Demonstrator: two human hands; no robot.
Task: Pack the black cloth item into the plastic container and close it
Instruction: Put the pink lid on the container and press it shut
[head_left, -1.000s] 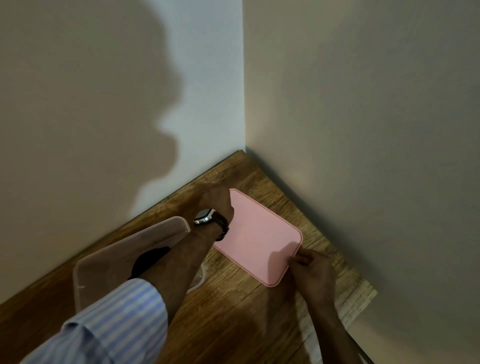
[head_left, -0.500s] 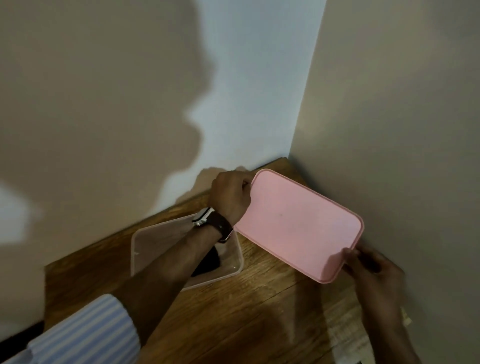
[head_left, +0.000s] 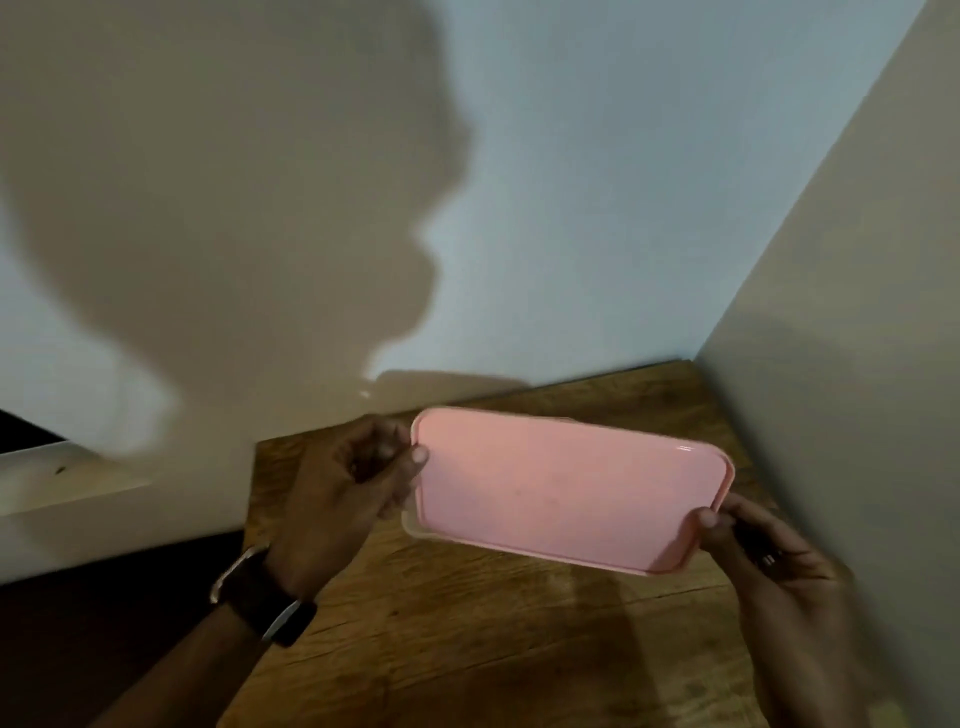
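A pink rectangular lid (head_left: 561, 493) is held level above the wooden table (head_left: 467, 649). My left hand (head_left: 353, 483) grips its left short edge, thumb on top. At the lid's right corner, my right hand (head_left: 763, 551) pinches the rim. A pale corner of the clear plastic container (head_left: 409, 524) peeks out beneath the lid's lower left corner; the lid hides the rest of it. The black cloth item is not visible.
The table sits in a corner, with a white wall behind (head_left: 571, 208) and a beige wall on the right (head_left: 857, 364). The table's left edge (head_left: 249, 519) drops to a dark floor. I wear a dark watch (head_left: 265, 597) on my left wrist.
Both hands lifted the pink lid off the table and carried it left over the clear container, which is now almost fully covered. The black cloth has gone out of sight.
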